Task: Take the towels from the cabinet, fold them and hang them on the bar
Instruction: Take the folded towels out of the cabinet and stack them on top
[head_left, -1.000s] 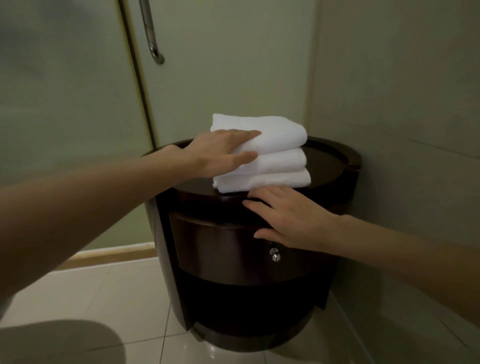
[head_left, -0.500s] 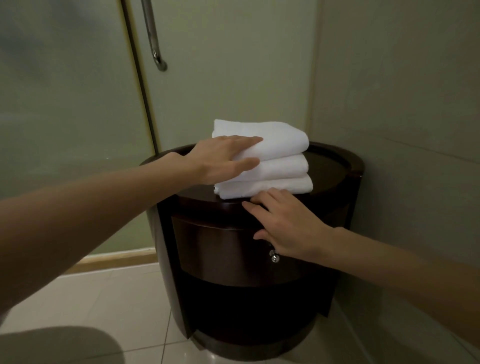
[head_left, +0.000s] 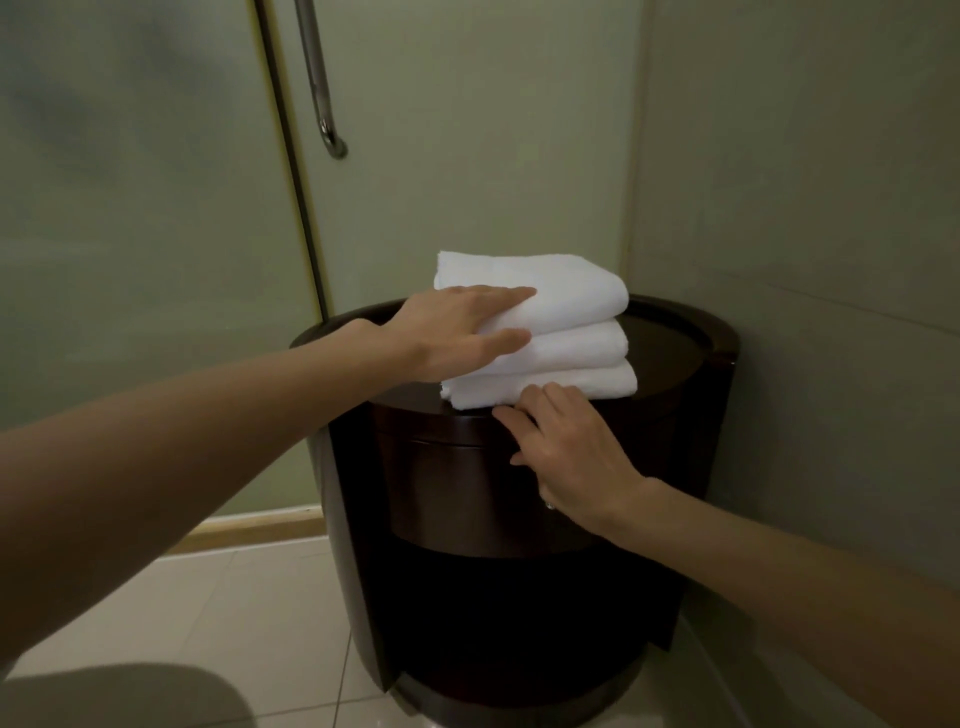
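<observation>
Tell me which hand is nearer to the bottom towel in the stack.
Right. The right hand has its fingertips at the bottom towel's front edge; the left hand rests on the top towel.

Bathroom: frosted glass door (head_left: 156, 260), tiled floor (head_left: 208, 597)

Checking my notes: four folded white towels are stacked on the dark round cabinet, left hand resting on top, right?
Not quite: the head view shows three folded white towels stacked on the dark round cabinet, not four. The left hand does rest on top.
</observation>
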